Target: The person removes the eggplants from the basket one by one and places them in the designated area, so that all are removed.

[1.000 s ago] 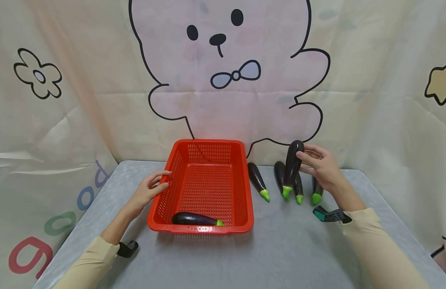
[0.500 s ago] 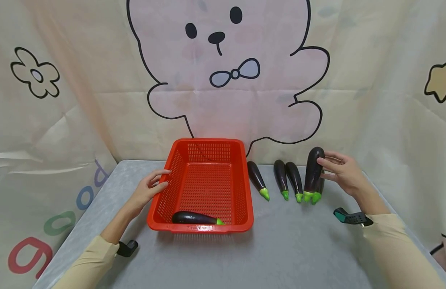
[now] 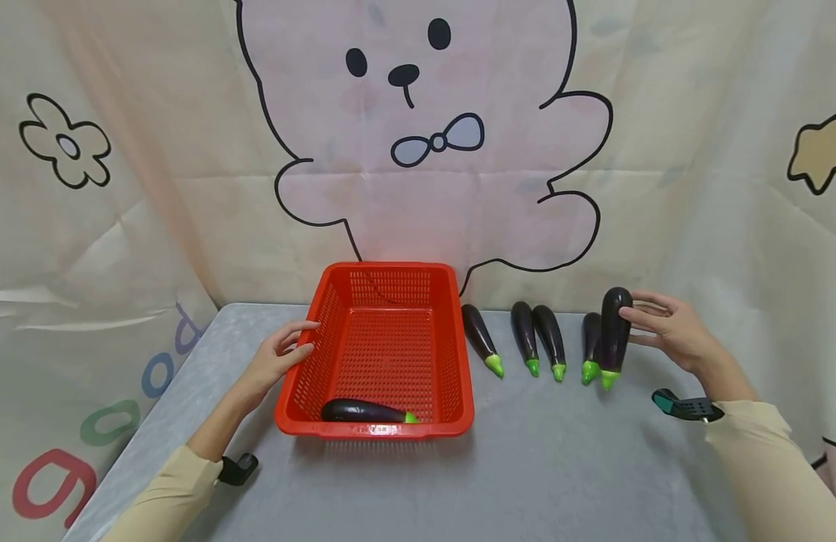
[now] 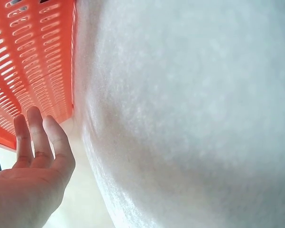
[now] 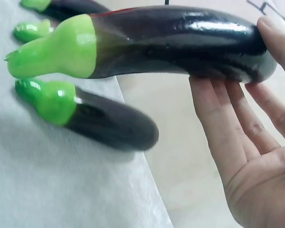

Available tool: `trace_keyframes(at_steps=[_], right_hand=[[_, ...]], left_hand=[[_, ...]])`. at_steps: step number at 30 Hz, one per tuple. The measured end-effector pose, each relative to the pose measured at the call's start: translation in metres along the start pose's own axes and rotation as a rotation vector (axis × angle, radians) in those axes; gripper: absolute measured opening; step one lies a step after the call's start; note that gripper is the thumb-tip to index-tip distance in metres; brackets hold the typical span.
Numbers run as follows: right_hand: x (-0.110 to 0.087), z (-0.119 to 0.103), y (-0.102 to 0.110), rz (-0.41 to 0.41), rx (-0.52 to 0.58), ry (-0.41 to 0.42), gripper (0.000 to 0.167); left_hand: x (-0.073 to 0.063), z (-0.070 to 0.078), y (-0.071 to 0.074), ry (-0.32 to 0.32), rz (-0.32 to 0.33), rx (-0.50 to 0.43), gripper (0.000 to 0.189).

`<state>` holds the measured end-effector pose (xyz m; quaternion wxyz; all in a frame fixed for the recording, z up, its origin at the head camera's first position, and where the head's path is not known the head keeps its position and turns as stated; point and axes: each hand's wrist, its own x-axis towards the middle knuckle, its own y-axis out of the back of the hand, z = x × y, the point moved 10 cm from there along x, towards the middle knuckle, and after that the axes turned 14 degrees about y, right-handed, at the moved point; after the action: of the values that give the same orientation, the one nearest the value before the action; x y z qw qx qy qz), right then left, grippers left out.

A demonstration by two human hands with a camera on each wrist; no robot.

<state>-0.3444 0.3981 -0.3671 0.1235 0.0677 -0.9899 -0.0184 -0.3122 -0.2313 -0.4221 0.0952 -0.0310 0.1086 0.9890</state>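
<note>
My right hand pinches a glossy dark purple eggplant near its rounded end, the green stem pointing down. In the right wrist view, thumb and fingers sit on opposite sides of this eggplant. Just left of it in the head view lies another eggplant. Farther left on the table are three more, including an eggplant and its neighbour. My left hand touches the left rim of a red plastic basket, fingers nearly straight. One eggplant lies along the basket's near side.
A grey cloth-covered table carries everything. Behind it hangs a curtain with a printed bear, close to the table's back edge. The basket stands left of the row of eggplants.
My right hand has carried its eggplant rightward, past the others, to the right end of the row. The left hand and the basket have stayed in place.
</note>
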Motion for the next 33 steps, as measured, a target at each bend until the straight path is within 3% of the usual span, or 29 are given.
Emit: trace_keyframes(at_steps=[10, 21, 30, 33], right_hand=[[0.000, 0.018, 0.033, 0.032, -0.063, -0.078, 0.026], [-0.001, 0.059, 0.055, -0.037, -0.139, -0.200, 0.033], [0.003, 0.074, 0.058, -0.069, -0.216, -0.202, 0.045], [0.003, 0.075, 0.056, -0.065, -0.211, -0.198, 0.042]], left_hand=[[-0.001, -0.001, 0.001, 0.009, 0.006, 0.000, 0.049], [0.000, -0.001, 0.000, 0.008, 0.002, 0.004, 0.048], [0.000, 0.000, 0.000, 0.001, -0.003, 0.000, 0.048], [0.000, 0.001, 0.000, -0.002, -0.006, 0.001, 0.047]])
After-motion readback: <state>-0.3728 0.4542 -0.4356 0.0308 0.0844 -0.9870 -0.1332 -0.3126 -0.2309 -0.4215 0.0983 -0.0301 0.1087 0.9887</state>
